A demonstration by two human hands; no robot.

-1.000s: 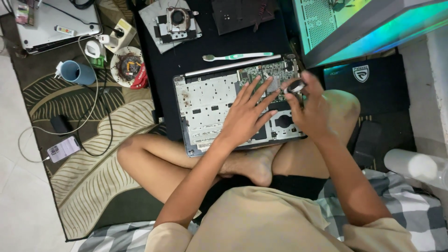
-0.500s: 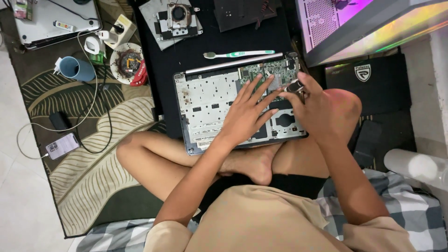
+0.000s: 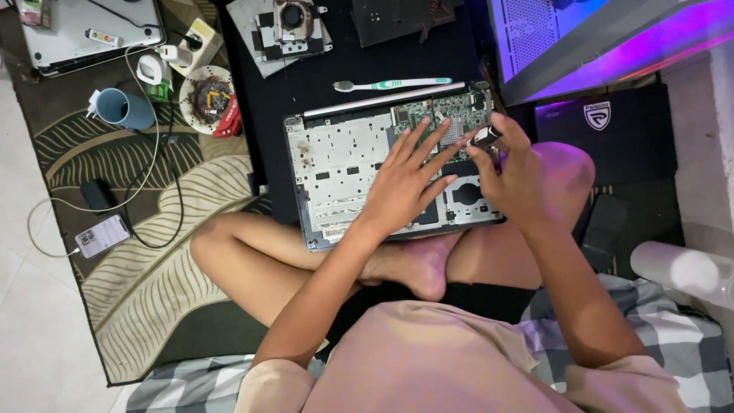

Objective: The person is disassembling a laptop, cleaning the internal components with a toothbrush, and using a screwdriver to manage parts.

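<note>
Sitting cross-legged on the floor, a person works over an opened laptop (image 3: pixel 359 183) that lies on a black mat (image 3: pixel 321 80) just in front of the knees, its bare metal frame and green circuit board (image 3: pixel 443 115) showing. The left hand (image 3: pixel 401 180) lies flat on the frame with fingers spread, pressing it down beside the board. The right hand (image 3: pixel 516 172) is curled around a small dark tool (image 3: pixel 485 138), pinching it near the board's right edge; its tip is hidden, so what it touches is unclear. A slip of that tool could scratch the board or nick a part, likely if the left hand eases and the laptop shifts. A toothbrush (image 3: pixel 390 84) lies just beyond the laptop, and a removed fan part (image 3: pixel 287 27) sits farther back.
</note>
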